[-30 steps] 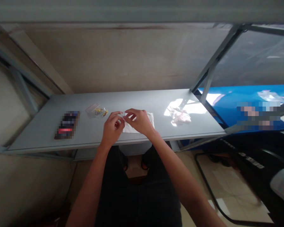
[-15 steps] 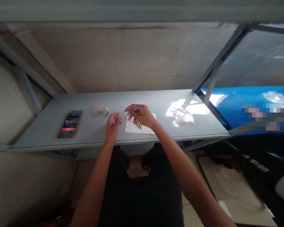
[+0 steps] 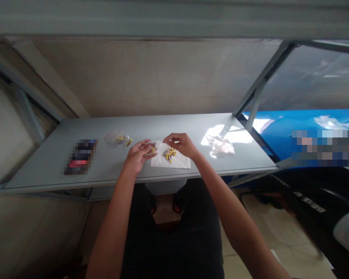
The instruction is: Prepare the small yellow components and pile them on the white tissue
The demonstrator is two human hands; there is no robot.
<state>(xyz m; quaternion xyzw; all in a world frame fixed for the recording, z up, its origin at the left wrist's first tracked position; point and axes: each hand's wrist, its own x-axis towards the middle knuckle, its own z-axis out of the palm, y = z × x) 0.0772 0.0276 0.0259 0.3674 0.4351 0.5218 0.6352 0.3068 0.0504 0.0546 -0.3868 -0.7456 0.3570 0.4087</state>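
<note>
A white napkin (image 3: 177, 161) lies near the front edge of the grey table (image 3: 110, 170). A heap of small yellow pieces (image 3: 170, 154) rests on it. My right hand (image 3: 182, 143) hovers just above the heap, fingers pinched on a small clear bag that is hard to make out. My left hand (image 3: 138, 154) is at the napkin's left edge, palm turned up and fingers spread, with one yellow piece (image 3: 152, 149) at its fingertips.
A clear bag with yellow pieces (image 3: 118, 138) lies left of the hands. A dark flat packet (image 3: 80, 156) sits further left. Several empty clear bags (image 3: 221, 145) lie in sunlight at the right. Metal frame struts rise at both table ends; a wall stands behind.
The hands, joined together over the napkin, have parted. Yellow pieces now lie heaped on the napkin under my right hand. My left hand has opened palm up.
</note>
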